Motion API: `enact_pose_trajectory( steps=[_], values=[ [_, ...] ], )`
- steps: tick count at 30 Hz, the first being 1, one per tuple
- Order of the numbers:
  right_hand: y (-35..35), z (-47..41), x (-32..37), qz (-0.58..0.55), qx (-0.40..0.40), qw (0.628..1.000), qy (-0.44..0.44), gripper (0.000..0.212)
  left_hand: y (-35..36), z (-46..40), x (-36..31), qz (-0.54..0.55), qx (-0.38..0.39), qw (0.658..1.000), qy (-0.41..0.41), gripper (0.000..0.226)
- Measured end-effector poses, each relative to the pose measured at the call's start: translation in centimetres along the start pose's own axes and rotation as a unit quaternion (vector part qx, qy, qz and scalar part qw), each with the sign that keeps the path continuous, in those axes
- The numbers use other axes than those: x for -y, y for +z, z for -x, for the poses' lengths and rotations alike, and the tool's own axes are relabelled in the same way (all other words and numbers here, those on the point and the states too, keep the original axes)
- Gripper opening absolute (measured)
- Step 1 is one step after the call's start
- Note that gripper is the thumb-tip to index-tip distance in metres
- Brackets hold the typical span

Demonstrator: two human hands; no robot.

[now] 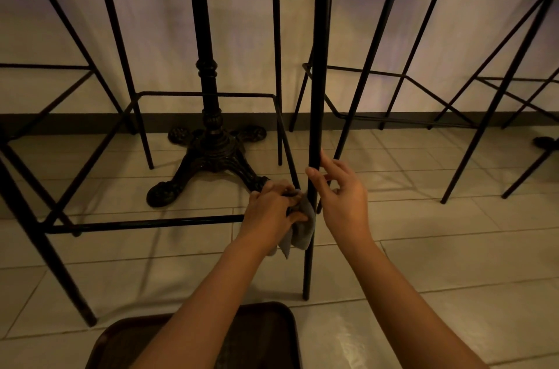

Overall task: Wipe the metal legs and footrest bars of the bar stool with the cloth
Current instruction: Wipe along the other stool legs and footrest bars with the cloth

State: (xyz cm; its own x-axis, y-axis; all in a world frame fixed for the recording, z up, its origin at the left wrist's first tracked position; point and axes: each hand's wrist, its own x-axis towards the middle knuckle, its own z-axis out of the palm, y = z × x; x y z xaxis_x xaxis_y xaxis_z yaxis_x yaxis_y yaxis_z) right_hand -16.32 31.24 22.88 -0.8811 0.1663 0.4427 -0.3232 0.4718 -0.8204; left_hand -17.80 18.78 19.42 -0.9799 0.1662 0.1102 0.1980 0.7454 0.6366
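A bar stool of thin black metal stands right in front of me. Its near right leg (316, 66) runs down the middle of the view to the tiled floor. Its front footrest bar (145, 224) runs left from that leg. My left hand (270, 211) is closed on a grey cloth (301, 231), pressing it where the footrest bar meets the leg; the cloth's loose end hangs below. My right hand (341, 199) holds the same leg just above the joint, thumb and forefinger around the metal, the other fingers spread.
An ornate black cast-iron table base (211, 157) stands behind the stool's footrest frame. More black stools stand at the left (60, 21) and right (402, 75). A dark brown tray-like surface (269, 323) lies at the bottom edge under my arms. A pale wall rises behind.
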Motion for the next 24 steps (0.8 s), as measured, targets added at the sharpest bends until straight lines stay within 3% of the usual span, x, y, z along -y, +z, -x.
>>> enact_pose_trajectory(
  steps=[7,15,19,21,24],
  values=[
    [0.0,0.2,0.2,0.006,-0.002,1.000,-0.007,0.038,0.3,1.4,0.0,-0.098,-0.058,0.989,0.096,0.033],
    [-0.7,0.9,0.3,0.028,0.009,0.999,-0.015,0.041,-0.1,2.4,1.8,-0.124,-0.137,0.960,0.210,0.028],
    [-1.0,1.5,0.2,0.044,0.013,0.999,-0.008,0.042,0.4,3.7,2.0,-0.166,-0.103,0.945,0.261,0.031],
    [-1.0,2.0,0.4,0.051,0.015,0.999,0.001,0.043,0.8,4.7,2.7,-0.173,-0.089,0.944,0.265,0.034],
    [-1.0,2.7,0.4,0.041,0.012,0.999,0.029,0.048,0.7,5.6,3.2,-0.136,-0.129,0.956,0.226,0.018]
  ],
)
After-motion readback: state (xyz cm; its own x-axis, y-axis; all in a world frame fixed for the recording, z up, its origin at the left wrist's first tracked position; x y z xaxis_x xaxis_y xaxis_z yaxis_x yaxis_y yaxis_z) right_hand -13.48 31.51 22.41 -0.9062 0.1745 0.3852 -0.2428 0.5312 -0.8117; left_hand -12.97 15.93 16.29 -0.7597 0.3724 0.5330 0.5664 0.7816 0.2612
